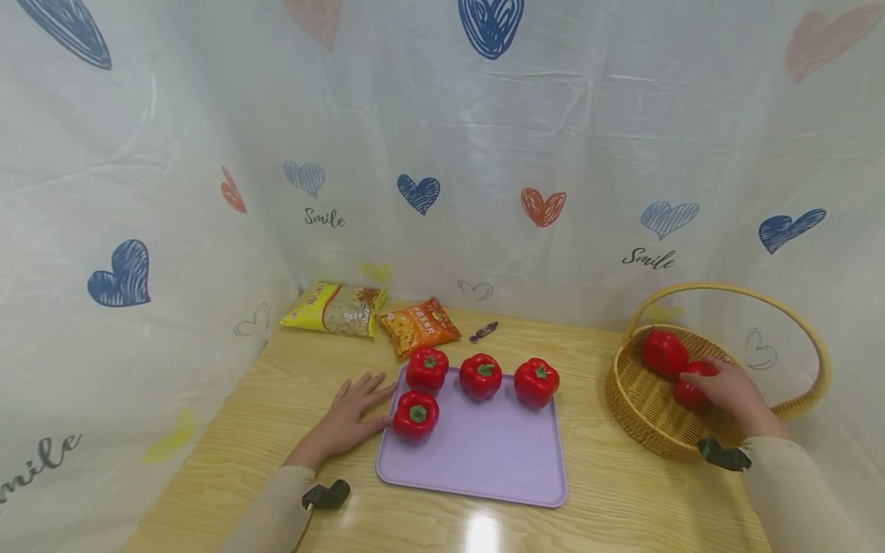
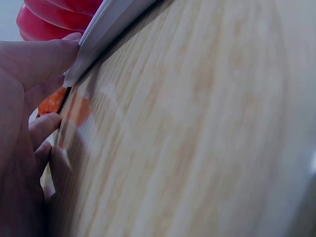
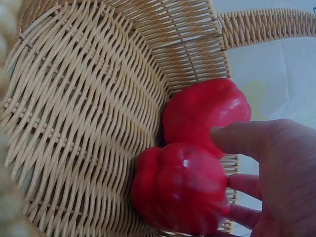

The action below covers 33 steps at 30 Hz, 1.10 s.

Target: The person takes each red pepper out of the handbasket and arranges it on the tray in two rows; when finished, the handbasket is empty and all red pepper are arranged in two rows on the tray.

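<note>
My right hand (image 1: 733, 392) reaches into a wicker basket (image 1: 639, 430) at the right. Its fingers meet the side of a red bell pepper (image 3: 180, 190), while the thumb looks straight and apart from it in the right wrist view. A second bell pepper (image 1: 664, 354) lies against that one in the basket. My left hand (image 1: 353, 418) rests spread at the left edge of a lilac tray (image 1: 484, 461), its thumb and a finger touching the rim. On the tray sit several red peppers, one of them (image 1: 415, 416) close to the left thumb.
Behind the tray lie a yellow food bag (image 1: 335, 309), an orange snack bag (image 1: 420, 326) and a small wrapped candy (image 1: 483, 332). The basket's tall handle (image 1: 733, 287) arches over it. A heart-printed curtain (image 1: 442, 138) hangs at the back and left of the wooden table (image 1: 290, 384).
</note>
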Tool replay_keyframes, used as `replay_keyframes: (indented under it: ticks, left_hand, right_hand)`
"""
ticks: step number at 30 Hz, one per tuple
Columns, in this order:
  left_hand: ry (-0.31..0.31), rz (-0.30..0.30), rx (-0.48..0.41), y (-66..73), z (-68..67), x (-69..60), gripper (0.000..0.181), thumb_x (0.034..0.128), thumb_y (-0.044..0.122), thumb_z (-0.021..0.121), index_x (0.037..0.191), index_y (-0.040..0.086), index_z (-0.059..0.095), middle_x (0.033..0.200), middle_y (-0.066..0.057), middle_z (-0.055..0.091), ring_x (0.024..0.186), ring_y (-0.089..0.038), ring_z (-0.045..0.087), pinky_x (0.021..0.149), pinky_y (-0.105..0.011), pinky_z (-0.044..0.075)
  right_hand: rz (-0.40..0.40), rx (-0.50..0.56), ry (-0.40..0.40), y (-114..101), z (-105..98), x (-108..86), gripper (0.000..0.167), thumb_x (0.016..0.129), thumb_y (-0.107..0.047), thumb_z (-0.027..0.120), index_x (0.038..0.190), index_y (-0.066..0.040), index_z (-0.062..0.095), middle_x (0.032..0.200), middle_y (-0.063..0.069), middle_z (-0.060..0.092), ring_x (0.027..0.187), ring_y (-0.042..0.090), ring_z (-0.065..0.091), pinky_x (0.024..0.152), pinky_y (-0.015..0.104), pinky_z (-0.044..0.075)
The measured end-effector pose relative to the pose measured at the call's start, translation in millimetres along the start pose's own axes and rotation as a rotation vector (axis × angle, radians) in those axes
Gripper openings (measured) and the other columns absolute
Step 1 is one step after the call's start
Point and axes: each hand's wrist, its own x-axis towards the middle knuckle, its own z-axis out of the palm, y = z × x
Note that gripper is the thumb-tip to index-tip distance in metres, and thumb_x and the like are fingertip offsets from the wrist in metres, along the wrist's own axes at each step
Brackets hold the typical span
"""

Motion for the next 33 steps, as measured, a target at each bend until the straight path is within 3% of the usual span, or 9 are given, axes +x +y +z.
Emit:
replay_keyframes:
  ticks: [10, 15, 19, 22, 29, 33]
  left_hand:
    - [-0.005, -0.007, 0.002, 0.6, -0.3, -0.7, 0.061, 0.0971, 0.043, 0.066, 0.151, 0.018, 0.052, 0.160, -0.019, 0.038, 0.151, -0.046, 0.020, 0.120, -0.067, 0.001]
    - [-0.004, -0.004, 0.005, 1.9, -1.1, -0.8, 0.060, 0.0970, 0.042, 0.066, 0.150, 0.017, 0.053, 0.160, -0.019, 0.038, 0.151, -0.046, 0.020, 0.120, -0.067, 0.001]
    - [-0.007, -0.007, 0.003, 1.9, -1.0, -0.6, 0.061, 0.0971, 0.042, 0.066, 0.150, 0.017, 0.052, 0.160, -0.019, 0.038, 0.151, -0.046, 0.020, 0.120, -0.067, 0.000]
    - [-0.010, -0.009, 0.005, 0.9, -0.5, -0.1, 0.061, 0.0972, 0.043, 0.066, 0.151, 0.017, 0.052, 0.160, -0.019, 0.038, 0.151, -0.046, 0.020, 0.120, -0.066, 0.000]
    - [-0.012, -0.010, 0.013, -1.0, 0.6, 0.5, 0.061, 0.0970, 0.043, 0.066, 0.151, 0.017, 0.052, 0.160, -0.018, 0.038, 0.151, -0.045, 0.020, 0.121, -0.066, 0.001]
    - [-0.015, -0.012, 0.012, -1.2, 0.5, 0.5, 0.061, 0.0969, 0.044, 0.066, 0.151, 0.018, 0.052, 0.160, -0.018, 0.038, 0.152, -0.045, 0.020, 0.121, -0.066, 0.001]
  right_hand:
    - [0.017, 0.048, 0.035, 1.9, 4.5, 0.1, 0.070, 0.101, -0.041, 0.059, 0.132, 0.020, 0.040, 0.124, 0.046, 0.048, 0.109, 0.058, 0.051, 0.090, 0.066, 0.049]
    - [0.027, 0.050, 0.057, 1.5, 6.4, -1.3, 0.064, 0.098, -0.043, 0.065, 0.121, 0.014, 0.046, 0.111, 0.036, 0.055, 0.099, 0.048, 0.053, 0.077, 0.047, 0.055]
    - [0.040, 0.033, 0.078, 0.6, 7.7, -2.0, 0.057, 0.096, -0.041, 0.067, 0.112, 0.010, 0.048, 0.099, 0.026, 0.058, 0.092, 0.039, 0.054, 0.066, 0.033, 0.049]
    - [0.057, 0.008, 0.086, -0.5, 7.7, -0.9, 0.053, 0.095, -0.038, 0.069, 0.109, 0.009, 0.047, 0.096, 0.027, 0.058, 0.090, 0.041, 0.055, 0.065, 0.037, 0.049]
    - [0.034, -0.059, 0.061, -1.5, 8.8, -0.5, 0.062, 0.094, -0.034, 0.070, 0.120, 0.017, 0.047, 0.110, 0.042, 0.056, 0.100, 0.054, 0.055, 0.082, 0.061, 0.050]
    - [0.002, -0.076, 0.036, -0.8, 9.0, -1.3, 0.060, 0.095, -0.035, 0.068, 0.122, 0.016, 0.052, 0.111, 0.041, 0.058, 0.100, 0.054, 0.056, 0.083, 0.062, 0.049]
